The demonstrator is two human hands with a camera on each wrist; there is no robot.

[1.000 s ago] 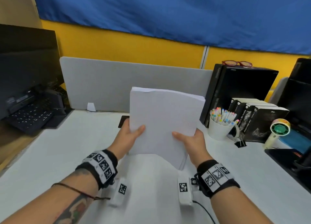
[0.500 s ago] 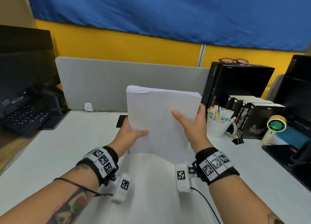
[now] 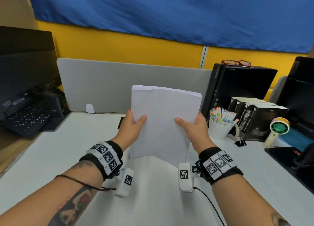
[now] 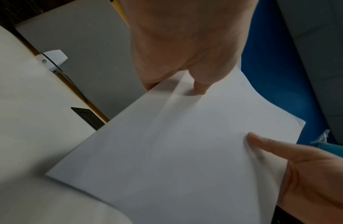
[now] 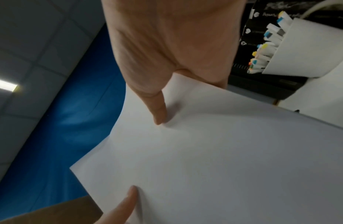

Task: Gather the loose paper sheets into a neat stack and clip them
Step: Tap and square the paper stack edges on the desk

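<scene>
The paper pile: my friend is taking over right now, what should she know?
Left hand grips the paper stack's left edge, thumb in front.
Right hand grips its right edge the same way.
The stack stands upright over the white desk.
Done: sheets gathered, top edges still uneven.
Left: square them, then clip. A black binder clip lies by the white pen cup.

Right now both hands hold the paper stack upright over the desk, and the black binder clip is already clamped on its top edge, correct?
Not quite. Both hands hold the stack upright, but the head view shows the clip lying on the desk beside the mug.
</scene>
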